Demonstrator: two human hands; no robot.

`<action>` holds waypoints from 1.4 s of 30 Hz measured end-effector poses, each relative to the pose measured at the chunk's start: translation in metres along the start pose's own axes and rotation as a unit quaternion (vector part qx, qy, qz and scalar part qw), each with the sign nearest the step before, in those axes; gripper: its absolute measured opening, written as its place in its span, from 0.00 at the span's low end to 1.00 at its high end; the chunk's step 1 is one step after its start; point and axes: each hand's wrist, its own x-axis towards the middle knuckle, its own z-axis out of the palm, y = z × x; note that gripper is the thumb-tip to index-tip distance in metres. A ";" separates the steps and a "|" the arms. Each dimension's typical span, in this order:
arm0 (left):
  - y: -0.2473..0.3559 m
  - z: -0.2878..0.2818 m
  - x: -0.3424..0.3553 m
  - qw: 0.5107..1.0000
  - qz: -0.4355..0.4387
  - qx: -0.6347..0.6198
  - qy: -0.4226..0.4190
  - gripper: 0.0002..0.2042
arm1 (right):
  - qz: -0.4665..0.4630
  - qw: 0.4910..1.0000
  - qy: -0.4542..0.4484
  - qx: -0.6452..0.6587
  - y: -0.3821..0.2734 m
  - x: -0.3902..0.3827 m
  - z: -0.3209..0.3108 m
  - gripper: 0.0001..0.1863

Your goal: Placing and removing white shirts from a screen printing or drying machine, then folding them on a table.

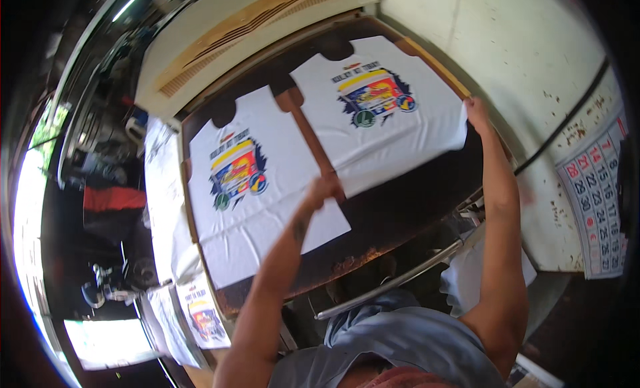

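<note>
While both hands gripped the hem of the right printed white T-shirt [380, 115], the chief risk was, by my judgement, a smeared or creased print: the left hand [323, 190] pinched the hem's near left corner and the right hand [476, 113] was closed on its right corner, so an uneven pull could drag the cloth across the brown printing board [400, 208] and wrinkle the coloured design. A loose corner might also flop onto the neighbouring shirt. Counting outward from that board: two hands at its near edge; two printed T-shirts lying flat on it, the held one to the right, the other T-shirt [253, 188] to the left; one stack of printed shirts [200, 315] off its near-left corner; one wall calendar [597, 201] to its right.
</note>
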 end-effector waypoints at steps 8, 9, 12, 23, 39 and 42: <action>0.139 -0.310 -0.135 0.719 0.243 -0.365 0.539 0.10 | -0.063 0.816 0.058 0.572 -0.269 -0.136 0.065 0.15; 0.121 -0.324 -0.171 0.717 0.222 -0.344 0.564 0.11 | -0.068 0.829 0.026 0.555 -0.289 -0.167 0.074 0.14; 0.064 -0.324 -0.240 0.709 0.135 -0.336 0.605 0.12 | -0.034 0.860 -0.023 0.509 -0.288 -0.219 0.128 0.13; -0.082 -0.228 -0.462 0.667 -0.160 -0.290 0.667 0.11 | -0.082 0.947 -0.098 0.295 -0.313 -0.369 0.260 0.06; -0.007 -0.354 -0.447 0.593 0.217 -0.317 0.708 0.07 | -0.256 0.807 -0.066 0.528 -0.477 -0.276 0.195 0.12; 0.016 -0.345 -0.470 0.623 0.155 -0.249 0.725 0.11 | -0.242 0.766 0.000 0.596 -0.476 -0.301 0.171 0.13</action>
